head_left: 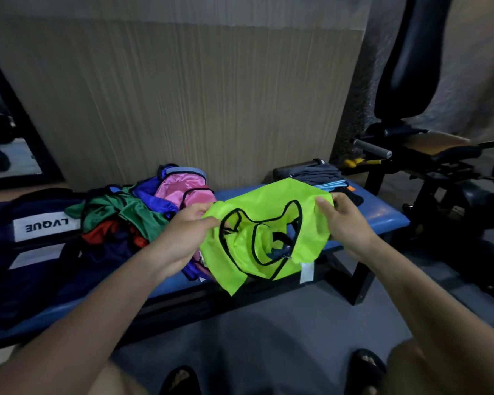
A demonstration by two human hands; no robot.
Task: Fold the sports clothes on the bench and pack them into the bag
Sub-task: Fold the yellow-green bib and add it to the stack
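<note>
Head view: both forearms reach forward over the blue worktop [377, 220]. The left hand [183, 238] has its fingers curled, thumb and fingertips pinching the left edge of a neon-yellow vest [305, 220]. The right hand [345, 220] mirrors it, its grip clamped on the vest's right edge with the thumb on top of the fabric. The vest hangs stretched between the two grips, lifted above the worktop's front edge, its black-trimmed neck and arm openings facing the camera and a white tag [307, 272] dangling from its lower right.

On the left end of the worktop lies a dark navy bag [20, 252]; a white label on it reads "LVQUE", seen upside down. Between the bag and the left hand sits a loose heap of clothes [131, 218] in green, red, purple and pink. Behind the right hand, at the worktop's far end, rests a small folded stack [320, 175] of grey and light blue garments.
</note>
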